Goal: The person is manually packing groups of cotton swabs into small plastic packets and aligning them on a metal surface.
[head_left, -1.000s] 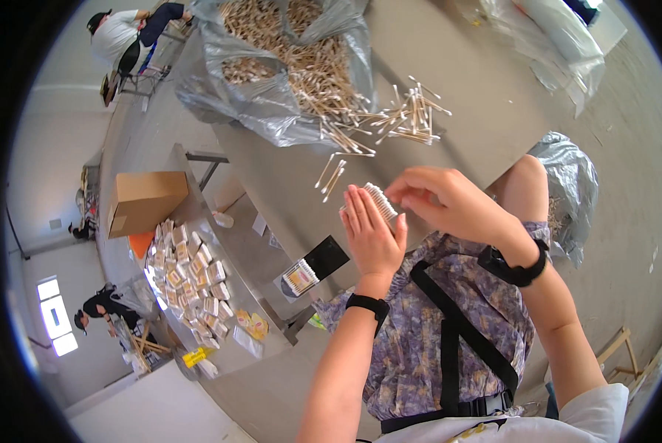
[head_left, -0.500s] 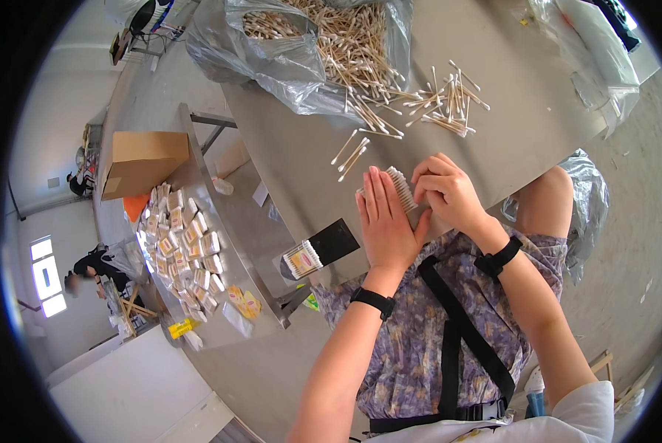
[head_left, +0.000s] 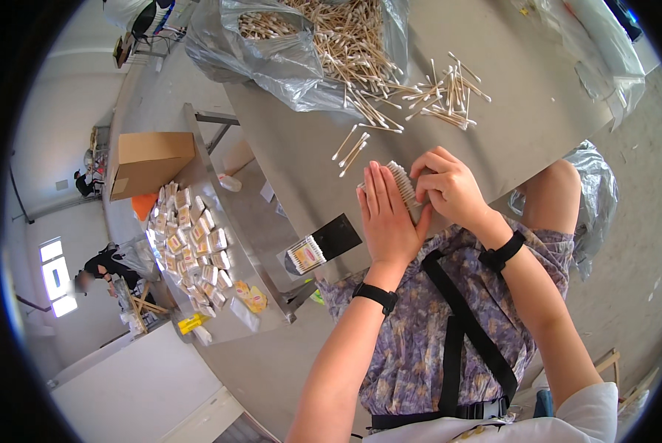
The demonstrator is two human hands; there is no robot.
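Under the straight, flat fingers of my left hand [head_left: 390, 221] lies a row of cotton swabs [head_left: 401, 183], its white tips showing past the fingers. At the row's right side my right hand [head_left: 451, 190] is closed, fingers curled and tips against or very near the swabs; what they pinch, if anything, is hidden. A small pack of cotton swabs [head_left: 306, 255] rests left of my left hand, beside a flat black piece [head_left: 338, 235]. Beyond my hands, a few single swabs [head_left: 353, 153] and a loose pile of swabs [head_left: 455, 96] are scattered on the table.
A grey plastic bag [head_left: 220, 52] heaped with swabs stands at the far side of the table [head_left: 523, 140]. Many packs [head_left: 198, 244] and a cardboard box [head_left: 152, 159] occupy another table at left. Clear plastic [head_left: 604, 66] hangs at the far right corner. Another person [head_left: 113, 266] is at far left.
The whole view has shifted slightly. My hands keep nearly the same pose on the swabs, with my right fingers a touch more curled in.
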